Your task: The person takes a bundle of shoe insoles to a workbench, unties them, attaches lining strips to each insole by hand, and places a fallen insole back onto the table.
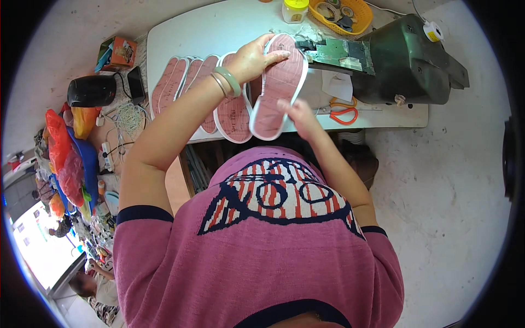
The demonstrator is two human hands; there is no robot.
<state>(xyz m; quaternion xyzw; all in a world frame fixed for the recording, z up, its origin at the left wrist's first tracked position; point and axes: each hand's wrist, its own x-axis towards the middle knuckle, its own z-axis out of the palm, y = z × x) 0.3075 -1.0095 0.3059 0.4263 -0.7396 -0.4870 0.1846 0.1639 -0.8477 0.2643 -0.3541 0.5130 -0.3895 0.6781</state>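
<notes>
A pink shoe insole (277, 87) with white edging is tilted up over the table's front edge. My left hand (254, 60) grips its upper left side, thumb pressed on the pink face and fingers behind. At the insole's lower right edge is my right hand (302, 117), smeared by motion; whether it grips the edge I cannot tell. Just to the left, another pink insole (234, 117) lies partly under my left forearm. Beyond that forearm, more insoles (168, 85) overlap in a row. A green sewing machine (404, 60) stands right of the held insole, its arm end close to the insole's top.
Orange-handled scissors (343, 111) lie on the white table (191, 33) near its right front, beside a white scrap (337, 86). At the back stand a yellow-lidded jar (295, 11) and a yellow basket (358, 16) with tape rolls. Cords (128, 123) and bags crowd the left; another person (101, 287) is far off.
</notes>
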